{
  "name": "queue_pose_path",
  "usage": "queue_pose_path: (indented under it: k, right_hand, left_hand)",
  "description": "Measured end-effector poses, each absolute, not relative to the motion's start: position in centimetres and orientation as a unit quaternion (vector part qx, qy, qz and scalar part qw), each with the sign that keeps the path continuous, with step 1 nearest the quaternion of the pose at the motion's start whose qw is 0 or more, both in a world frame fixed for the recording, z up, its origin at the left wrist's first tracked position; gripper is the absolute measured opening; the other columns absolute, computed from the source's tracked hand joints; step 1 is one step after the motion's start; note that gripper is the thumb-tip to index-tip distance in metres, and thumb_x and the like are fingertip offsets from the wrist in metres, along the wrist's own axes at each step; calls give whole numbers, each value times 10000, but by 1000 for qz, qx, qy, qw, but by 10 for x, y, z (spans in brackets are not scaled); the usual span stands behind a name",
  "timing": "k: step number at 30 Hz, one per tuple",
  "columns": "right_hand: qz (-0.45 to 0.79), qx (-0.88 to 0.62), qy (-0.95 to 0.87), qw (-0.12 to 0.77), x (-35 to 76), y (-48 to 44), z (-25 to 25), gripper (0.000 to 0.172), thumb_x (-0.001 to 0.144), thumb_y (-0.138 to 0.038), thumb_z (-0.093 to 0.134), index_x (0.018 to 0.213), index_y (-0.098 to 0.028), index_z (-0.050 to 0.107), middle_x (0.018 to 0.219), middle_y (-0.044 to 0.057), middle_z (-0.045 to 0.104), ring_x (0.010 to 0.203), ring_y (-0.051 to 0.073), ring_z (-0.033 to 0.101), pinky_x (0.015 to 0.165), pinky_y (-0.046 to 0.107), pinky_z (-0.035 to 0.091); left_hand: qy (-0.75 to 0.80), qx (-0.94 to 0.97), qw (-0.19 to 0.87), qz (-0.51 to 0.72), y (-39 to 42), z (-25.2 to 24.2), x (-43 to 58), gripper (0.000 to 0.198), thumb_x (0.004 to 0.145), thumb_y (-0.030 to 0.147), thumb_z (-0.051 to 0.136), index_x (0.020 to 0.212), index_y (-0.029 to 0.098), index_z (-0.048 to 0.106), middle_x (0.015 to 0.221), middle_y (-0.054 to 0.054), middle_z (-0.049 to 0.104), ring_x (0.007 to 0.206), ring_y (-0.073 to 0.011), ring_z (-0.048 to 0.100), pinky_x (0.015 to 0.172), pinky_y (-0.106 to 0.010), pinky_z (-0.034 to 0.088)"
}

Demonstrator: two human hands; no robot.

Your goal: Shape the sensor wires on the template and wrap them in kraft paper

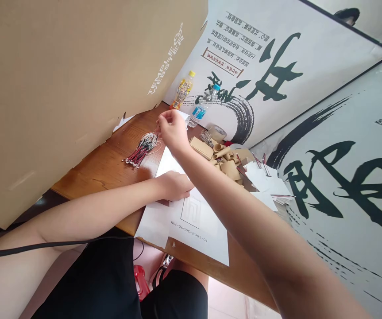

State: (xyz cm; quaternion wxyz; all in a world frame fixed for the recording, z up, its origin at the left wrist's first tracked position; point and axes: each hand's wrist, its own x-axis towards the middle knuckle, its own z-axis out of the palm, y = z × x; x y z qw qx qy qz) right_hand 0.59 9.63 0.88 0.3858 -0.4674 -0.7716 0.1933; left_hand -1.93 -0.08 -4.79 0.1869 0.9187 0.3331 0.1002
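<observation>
My right hand (171, 128) is raised over the table, fingertips pinched together. What it holds, if anything, is too small to make out. Just left of it lies a bundle of thin wires (142, 149), red and black at one end and whitish at the other. Below, my left hand (175, 185) rests with curled fingers over a white printed sheet (207, 221) showing a square logo and a code. The inside of that hand is hidden. Part of a white piece of paper (184, 117) shows behind my right hand.
A large cardboard box (78, 88) walls off the left. Brown paper pieces (229, 170) and white papers with wires (267, 181) pile up at right. Behind stand a yellow-capped bottle (184, 91), a blue-capped water bottle (198, 113) and a tape roll (218, 133), before a printed partition (244, 102).
</observation>
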Motion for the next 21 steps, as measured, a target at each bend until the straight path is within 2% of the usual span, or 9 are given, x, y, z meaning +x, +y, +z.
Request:
queue_pose_path:
  k: [3,7,9,12,16,19,21]
  right_hand:
    - [264,-435,-699,503,20,121,23,43,1003,-277,469,1000,-244,496,889,26,613,737,145,635,682,316,543]
    - [258,-384,-655,597,45,124,42,119,1016,-324,441,1033,-235,516,975,37,612,844,137,677,683,279,534]
    - [263,-361,-644,621,59,107,53,140,1017,-353,444,1032,-244,532,979,27,609,817,123,680,640,253,521]
    - [285,-330,-655,617,81,65,70,129,990,-390,523,1010,-270,566,929,2,613,756,110,673,601,241,504]
    - [357,-339,-605,626,101,6,82,73,918,-326,650,908,-270,604,783,-25,607,567,75,580,489,216,446]
    - [438,-362,-556,607,106,-17,74,109,838,-263,730,809,-248,625,654,-46,570,454,55,489,395,193,382]
    - [489,-372,-541,574,111,-21,61,138,805,-291,764,783,-233,640,660,-38,603,440,56,495,374,194,387]
  left_hand:
    - [333,923,182,59,-1,-44,-19,203,970,301,543,1014,184,704,1062,-124,751,991,-294,712,884,-428,518]
    - [335,922,189,45,-3,-38,-22,217,975,250,484,1000,183,689,1014,-149,741,927,-298,710,828,-423,507]
    - [341,917,202,43,-3,-35,-23,198,946,208,494,969,183,689,981,-147,739,869,-292,707,760,-396,501]
    - [364,902,222,68,0,-33,-25,179,918,190,508,922,179,687,947,-150,731,847,-302,700,733,-393,489]
    - [406,866,249,151,6,-29,-27,147,916,202,514,901,177,658,944,-143,714,928,-315,685,821,-422,484]
    - [416,828,296,233,13,-22,-27,232,992,284,411,945,183,615,966,-137,696,969,-299,660,854,-427,485]
    - [404,798,355,273,17,-16,-25,303,1028,311,313,970,181,581,973,-128,690,915,-246,657,808,-380,504]
